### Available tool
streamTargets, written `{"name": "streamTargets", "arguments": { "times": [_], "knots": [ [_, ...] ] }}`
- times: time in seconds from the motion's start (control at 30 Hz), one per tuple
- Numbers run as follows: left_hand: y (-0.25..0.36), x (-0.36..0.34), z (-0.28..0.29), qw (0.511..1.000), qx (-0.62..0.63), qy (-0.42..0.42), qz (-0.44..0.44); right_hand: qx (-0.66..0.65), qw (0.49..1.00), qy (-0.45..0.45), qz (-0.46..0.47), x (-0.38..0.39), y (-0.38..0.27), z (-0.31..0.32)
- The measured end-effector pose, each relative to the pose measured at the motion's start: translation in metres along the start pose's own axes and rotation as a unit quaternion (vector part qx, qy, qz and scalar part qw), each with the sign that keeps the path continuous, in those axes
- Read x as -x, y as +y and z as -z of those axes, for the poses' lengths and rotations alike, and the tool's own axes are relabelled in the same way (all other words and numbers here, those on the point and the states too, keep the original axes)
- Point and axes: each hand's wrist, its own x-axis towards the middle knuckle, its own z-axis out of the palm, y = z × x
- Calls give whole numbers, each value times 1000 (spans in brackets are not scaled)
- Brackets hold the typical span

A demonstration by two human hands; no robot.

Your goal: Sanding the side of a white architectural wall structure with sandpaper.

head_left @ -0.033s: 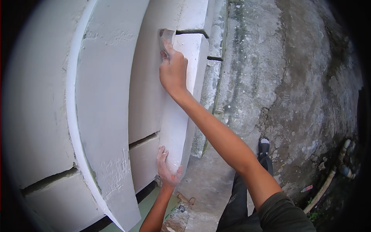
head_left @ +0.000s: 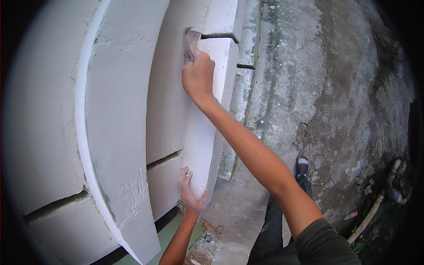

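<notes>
My right hand (head_left: pixel 198 75) is closed around a putty knife (head_left: pixel 193 36), a short flat blade. The blade lies against the white plastered wall (head_left: pixel 172 88), by the inner edge of a long white ledge (head_left: pixel 198 132) and close to a dark gap that cuts across it. Most of the handle is hidden in my fist. Nearer to me, my left hand (head_left: pixel 193 194) rests on the near end of the ledge with its fingers apart. White powder coats its fingers, and it holds nothing.
A broad white curved band (head_left: pixel 119 110) stands out from the wall on the left. Dark grooves split the wall below it. Rough stained concrete (head_left: pixel 344 110) lies to the right, with pipes (head_left: pixel 388 185) at its edge. My foot (head_left: pixel 302 165) stands on it.
My right hand's putty knife has shifted slightly away from me and to the right along the wall. My left hand stays in place.
</notes>
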Motion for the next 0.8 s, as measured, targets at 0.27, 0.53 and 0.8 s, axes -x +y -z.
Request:
{"name": "streamTargets", "arguments": {
  "times": [0.27,0.53,0.8],
  "knots": [
    [-4,-2,4,1000,8,-6,-8,-1,971,-232,-52,11,-1,55],
    [-3,-2,4,999,30,-3,-22,-345,884,-232,-213,22,0,128],
    [2,-6,-2,999,36,-2,-31,323,806,-244,433,-48,1,103]
  ]
}}
